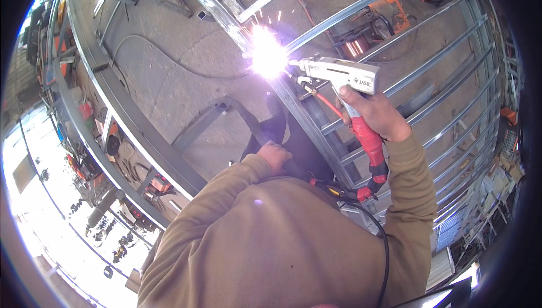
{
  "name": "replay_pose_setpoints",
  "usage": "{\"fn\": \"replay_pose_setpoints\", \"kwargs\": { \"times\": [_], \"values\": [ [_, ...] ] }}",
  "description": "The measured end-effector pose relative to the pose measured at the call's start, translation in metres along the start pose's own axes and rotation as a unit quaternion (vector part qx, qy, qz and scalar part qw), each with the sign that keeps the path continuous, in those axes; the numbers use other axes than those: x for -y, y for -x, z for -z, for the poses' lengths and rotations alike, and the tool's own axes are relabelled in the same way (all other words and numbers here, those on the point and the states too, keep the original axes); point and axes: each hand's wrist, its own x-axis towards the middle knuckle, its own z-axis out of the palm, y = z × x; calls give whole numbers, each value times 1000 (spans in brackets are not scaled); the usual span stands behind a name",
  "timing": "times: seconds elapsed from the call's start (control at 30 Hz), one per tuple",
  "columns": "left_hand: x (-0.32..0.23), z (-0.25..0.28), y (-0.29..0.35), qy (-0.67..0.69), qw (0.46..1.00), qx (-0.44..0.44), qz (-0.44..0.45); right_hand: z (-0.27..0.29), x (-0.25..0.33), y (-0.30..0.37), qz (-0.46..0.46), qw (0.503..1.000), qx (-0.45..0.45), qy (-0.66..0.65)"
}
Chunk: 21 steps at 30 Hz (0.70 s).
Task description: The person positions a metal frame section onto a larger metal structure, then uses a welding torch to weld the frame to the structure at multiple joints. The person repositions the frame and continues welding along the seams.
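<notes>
Welding gun right of centre, nozzle at bright arc; from left: long steel beam, well apart from arc; left hand near lap, fingers curled, cannot tell if clamped on anything, best kept clear of sparks; steel tube under arc, joint hidden by glare, so steady nozzle gap and even travel matter; right hand clamped round gun, wrist best steady, red sleeve unkinked; rungs farther right

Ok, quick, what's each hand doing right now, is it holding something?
Left hand: looks curled, but whether it's shut or holding anything can't be told.
Right hand: closed, holding the welding torch.
</notes>
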Motion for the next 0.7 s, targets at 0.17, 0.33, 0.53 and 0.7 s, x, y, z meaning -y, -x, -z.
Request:
{"fn": "replay_pose_setpoints", "kwargs": {
  "times": [0.17,0.33,0.53,0.7],
  "values": [
    [-2,1,-3,-7,1000,11,7,1,-1,2,-14,1000,4,2],
    [-4,1,-3,-2,1000,8,5,2,-4,3,-10,1000,13,-6],
    [-4,0,-4,-2,1000,8,7,2,-6,7,-45,999,5,2],
    [-4,-6,-6,4,1000,4,6,3,-10,12,-53,999,-3,1]
  ]
}}
